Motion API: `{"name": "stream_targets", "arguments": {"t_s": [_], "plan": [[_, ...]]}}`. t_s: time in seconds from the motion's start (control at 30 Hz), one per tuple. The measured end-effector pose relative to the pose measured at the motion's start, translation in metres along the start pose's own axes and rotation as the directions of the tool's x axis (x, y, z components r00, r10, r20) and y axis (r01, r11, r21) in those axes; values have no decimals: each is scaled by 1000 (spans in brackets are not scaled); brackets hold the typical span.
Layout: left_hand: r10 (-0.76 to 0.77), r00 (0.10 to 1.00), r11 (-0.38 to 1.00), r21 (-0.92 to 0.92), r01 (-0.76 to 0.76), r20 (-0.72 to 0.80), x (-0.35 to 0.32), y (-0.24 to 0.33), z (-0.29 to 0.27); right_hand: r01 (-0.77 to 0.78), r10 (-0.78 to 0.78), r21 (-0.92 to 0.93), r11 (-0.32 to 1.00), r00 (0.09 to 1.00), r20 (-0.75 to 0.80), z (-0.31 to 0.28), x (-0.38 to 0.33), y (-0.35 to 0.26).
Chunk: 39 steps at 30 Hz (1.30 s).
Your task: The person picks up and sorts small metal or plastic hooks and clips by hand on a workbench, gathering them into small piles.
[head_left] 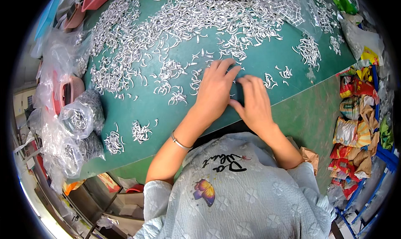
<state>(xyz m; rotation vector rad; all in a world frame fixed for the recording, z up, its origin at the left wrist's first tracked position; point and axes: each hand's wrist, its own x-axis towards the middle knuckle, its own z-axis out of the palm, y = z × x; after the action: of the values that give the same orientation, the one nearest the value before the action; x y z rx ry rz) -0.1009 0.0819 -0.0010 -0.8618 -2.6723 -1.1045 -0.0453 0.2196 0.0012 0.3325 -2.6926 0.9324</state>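
Observation:
Many small curved, silvery metal pieces (234,15) lie over the green tabletop (167,122), in a wide heap and in small piles. My left hand (213,88) is palm down among the pieces, with its bent fingers a little apart. Whatever lies under its palm is hidden. Close to its right, my right hand (255,103) has its thumb apart from its fingers, which are slightly blurred; no piece shows between them. A few loose pieces (270,80) lie to the right of that hand. Left of my left hand are several small clusters (177,97).
At the left edge stand clear plastic bags (79,122) of metal pieces and a pink container (73,88). A clear bag (292,9) lies at the far right of the table. Small piles (142,131) sit near the front left. Colourful packages (353,130) fill a blue rack at right.

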Motion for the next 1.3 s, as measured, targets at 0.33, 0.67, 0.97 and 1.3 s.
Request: {"name": "stream_targets", "arguments": {"t_s": [0.33,0.67,0.97,1.3], "plan": [[-60,996,998,-15,59,-64,0,-1,-5,18,-21,-25,1000,995,-95,-12,-7,33],[134,984,984,106,-147,121,-5,15,10,-44,19,-207,977,993,-118,-29,-4,44],[54,998,995,88,-51,-30,-36,15,5,-44,-17,-283,958,978,-208,-39,18,76],[-67,993,989,128,79,-97,-42,3,-3,98,-107,66,993,983,147,0,37,36]]}}
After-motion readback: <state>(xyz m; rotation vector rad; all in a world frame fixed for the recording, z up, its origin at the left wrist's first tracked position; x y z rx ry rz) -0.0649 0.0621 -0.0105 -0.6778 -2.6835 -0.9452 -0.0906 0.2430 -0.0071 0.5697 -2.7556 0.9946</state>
